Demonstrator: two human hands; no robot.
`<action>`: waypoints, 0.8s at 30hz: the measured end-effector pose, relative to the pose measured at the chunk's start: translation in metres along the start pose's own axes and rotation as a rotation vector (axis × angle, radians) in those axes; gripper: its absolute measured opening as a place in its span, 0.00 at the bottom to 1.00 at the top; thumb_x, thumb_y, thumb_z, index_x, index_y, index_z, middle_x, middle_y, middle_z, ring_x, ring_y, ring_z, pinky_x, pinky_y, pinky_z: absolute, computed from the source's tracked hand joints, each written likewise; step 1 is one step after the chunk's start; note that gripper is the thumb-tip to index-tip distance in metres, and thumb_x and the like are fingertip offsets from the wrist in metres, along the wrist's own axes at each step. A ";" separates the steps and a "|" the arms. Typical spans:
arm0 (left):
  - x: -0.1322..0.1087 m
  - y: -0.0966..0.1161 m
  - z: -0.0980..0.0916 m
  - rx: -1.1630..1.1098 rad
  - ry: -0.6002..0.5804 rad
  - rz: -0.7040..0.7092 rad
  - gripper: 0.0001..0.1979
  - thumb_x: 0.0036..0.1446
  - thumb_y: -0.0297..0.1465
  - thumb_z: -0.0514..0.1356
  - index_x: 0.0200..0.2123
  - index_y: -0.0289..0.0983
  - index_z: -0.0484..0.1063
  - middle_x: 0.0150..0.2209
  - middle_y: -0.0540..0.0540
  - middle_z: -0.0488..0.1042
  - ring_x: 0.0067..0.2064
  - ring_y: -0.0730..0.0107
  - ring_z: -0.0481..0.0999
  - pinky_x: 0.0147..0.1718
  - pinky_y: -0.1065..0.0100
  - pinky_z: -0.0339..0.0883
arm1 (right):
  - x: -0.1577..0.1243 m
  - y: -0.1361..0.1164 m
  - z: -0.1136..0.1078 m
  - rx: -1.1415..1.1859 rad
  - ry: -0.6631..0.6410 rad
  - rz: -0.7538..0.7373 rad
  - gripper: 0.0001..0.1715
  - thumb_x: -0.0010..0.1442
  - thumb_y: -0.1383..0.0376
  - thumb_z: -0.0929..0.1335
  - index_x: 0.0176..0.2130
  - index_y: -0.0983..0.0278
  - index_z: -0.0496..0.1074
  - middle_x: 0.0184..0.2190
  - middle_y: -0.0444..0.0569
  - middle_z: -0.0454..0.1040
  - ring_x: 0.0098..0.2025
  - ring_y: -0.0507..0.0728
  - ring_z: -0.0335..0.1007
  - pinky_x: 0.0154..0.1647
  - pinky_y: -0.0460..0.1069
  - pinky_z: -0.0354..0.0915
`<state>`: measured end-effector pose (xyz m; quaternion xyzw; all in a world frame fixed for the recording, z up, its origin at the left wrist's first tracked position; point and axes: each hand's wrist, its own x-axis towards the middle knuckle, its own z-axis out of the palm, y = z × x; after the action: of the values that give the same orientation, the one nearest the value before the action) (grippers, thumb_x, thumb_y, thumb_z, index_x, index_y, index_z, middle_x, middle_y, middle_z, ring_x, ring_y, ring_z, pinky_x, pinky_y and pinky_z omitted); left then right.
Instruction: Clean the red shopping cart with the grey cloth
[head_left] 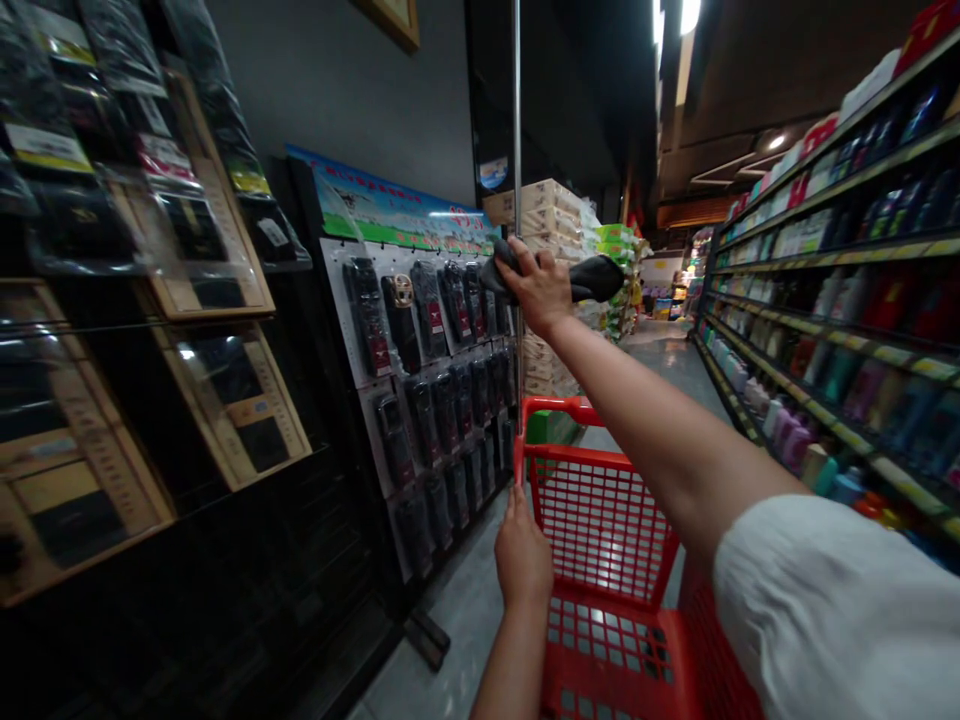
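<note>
Cloth: The dark cloth point(598, 279) lay across the metal pole point(517, 120) partway up, one end hanging out past the wrist, above the cart.
Right hand: The right hand point(543, 288) was closed over the cloth, bunching it against the pole.
Left hand: The left hand point(523, 560) was wrapped narrowly at the left edge of the red cart point(585, 456); whether it also gripped the pole's lower end could not be told.
Pole progress: Contact was made, and a wipe looked to be in hand; bare pole showed above and below the cloth, but which stretches were finished could not be told.
Left edge: The display rack point(405, 213) with packaged goods stood close beside the pole, leaving little room.
Right side: Open floor point(664, 360) ran between cart and shelves point(832, 255), freer for moving.
Beyond: Stacked cartons point(553, 205) bounded the space behind the pole.
</note>
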<state>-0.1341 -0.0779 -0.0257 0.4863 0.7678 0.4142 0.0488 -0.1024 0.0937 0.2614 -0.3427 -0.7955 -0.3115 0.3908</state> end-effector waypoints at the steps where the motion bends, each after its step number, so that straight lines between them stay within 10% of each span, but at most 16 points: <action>1: 0.000 0.000 0.000 -0.008 0.007 0.000 0.29 0.59 0.16 0.47 0.63 0.31 0.63 0.63 0.36 0.65 0.63 0.64 0.67 0.61 0.64 0.62 | 0.008 0.003 -0.001 -0.005 0.005 -0.006 0.28 0.71 0.69 0.53 0.67 0.58 0.56 0.71 0.52 0.44 0.62 0.65 0.49 0.55 0.62 0.56; 6: 0.001 -0.001 -0.002 -0.040 0.007 -0.005 0.31 0.57 0.14 0.45 0.62 0.33 0.66 0.62 0.40 0.67 0.62 0.68 0.67 0.62 0.67 0.60 | -0.010 0.012 0.023 0.005 -0.075 -0.092 0.31 0.68 0.68 0.58 0.68 0.54 0.54 0.71 0.50 0.45 0.63 0.67 0.46 0.58 0.65 0.54; 16: 0.002 0.003 -0.002 -0.015 0.000 -0.012 0.29 0.58 0.15 0.46 0.61 0.32 0.67 0.60 0.39 0.70 0.60 0.66 0.70 0.60 0.67 0.63 | -0.152 0.003 0.099 0.203 -0.374 -0.418 0.28 0.68 0.68 0.58 0.64 0.49 0.62 0.69 0.41 0.53 0.61 0.62 0.52 0.61 0.58 0.54; 24: 0.003 0.005 -0.003 0.021 0.002 0.018 0.29 0.59 0.16 0.47 0.62 0.35 0.66 0.60 0.42 0.70 0.60 0.68 0.70 0.60 0.66 0.61 | -0.174 -0.005 0.068 0.253 -0.615 -0.607 0.22 0.66 0.65 0.61 0.56 0.51 0.72 0.63 0.43 0.65 0.50 0.60 0.62 0.46 0.53 0.61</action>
<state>-0.1334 -0.0759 -0.0194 0.4933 0.7677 0.4071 0.0392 -0.0540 0.0896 0.0807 -0.1200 -0.9710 -0.1962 0.0659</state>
